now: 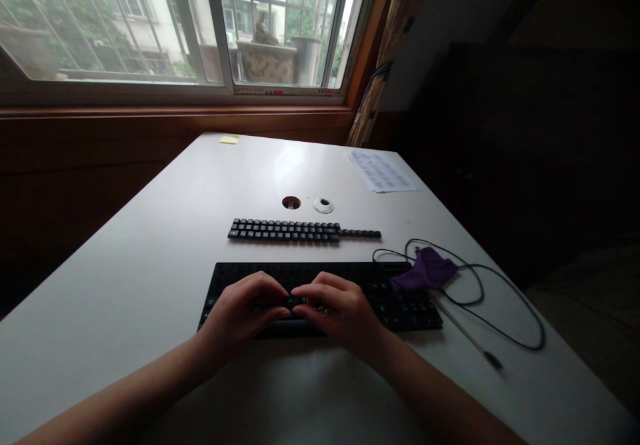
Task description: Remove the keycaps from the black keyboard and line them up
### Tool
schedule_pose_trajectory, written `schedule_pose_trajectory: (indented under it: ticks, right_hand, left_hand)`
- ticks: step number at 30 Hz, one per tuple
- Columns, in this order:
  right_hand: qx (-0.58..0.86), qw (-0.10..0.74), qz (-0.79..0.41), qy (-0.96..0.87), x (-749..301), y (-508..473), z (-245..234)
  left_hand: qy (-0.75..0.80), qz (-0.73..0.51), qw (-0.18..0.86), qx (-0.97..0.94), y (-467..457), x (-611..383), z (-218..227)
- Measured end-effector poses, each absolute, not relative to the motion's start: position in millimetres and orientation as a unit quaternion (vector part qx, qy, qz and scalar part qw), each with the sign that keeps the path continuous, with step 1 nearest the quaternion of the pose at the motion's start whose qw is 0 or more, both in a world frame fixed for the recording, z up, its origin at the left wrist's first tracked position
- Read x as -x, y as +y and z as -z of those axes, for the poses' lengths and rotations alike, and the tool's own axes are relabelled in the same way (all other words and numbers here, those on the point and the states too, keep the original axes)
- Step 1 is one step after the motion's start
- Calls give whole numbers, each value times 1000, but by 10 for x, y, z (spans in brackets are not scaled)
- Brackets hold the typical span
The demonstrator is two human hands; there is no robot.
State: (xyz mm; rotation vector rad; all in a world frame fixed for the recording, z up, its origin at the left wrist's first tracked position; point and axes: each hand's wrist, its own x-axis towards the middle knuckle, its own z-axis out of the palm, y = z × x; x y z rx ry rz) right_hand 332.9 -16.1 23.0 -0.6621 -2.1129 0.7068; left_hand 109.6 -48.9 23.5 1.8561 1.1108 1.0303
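You have the keyboard [300,269] on the counter [150,245] under your left hand [245,302] and right hand [345,298], each grip narrow towards its near edge; whether either pinches the keycap [291,302] between them, I cannot tell. It should prove light, stiff, slick: take opposite sides.

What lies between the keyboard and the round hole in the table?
In the head view, rows of black keycaps lie between the keyboard and the round hole, with table showing before and beyond.
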Motion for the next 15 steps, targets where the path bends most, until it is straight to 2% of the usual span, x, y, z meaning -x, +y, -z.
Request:
schedule_pose_trajectory:
  ticks: [7, 15]
  right_hand:
    - [274, 380, -267, -842, -3328, -170, -209]
    - [270, 397, -269, -835, -3320, -195, -194]
  left_hand:
    - [406, -413, 361, -731, -485, -1107, -233]
    - [384, -425, 448, -686, -488, -1110, -260]
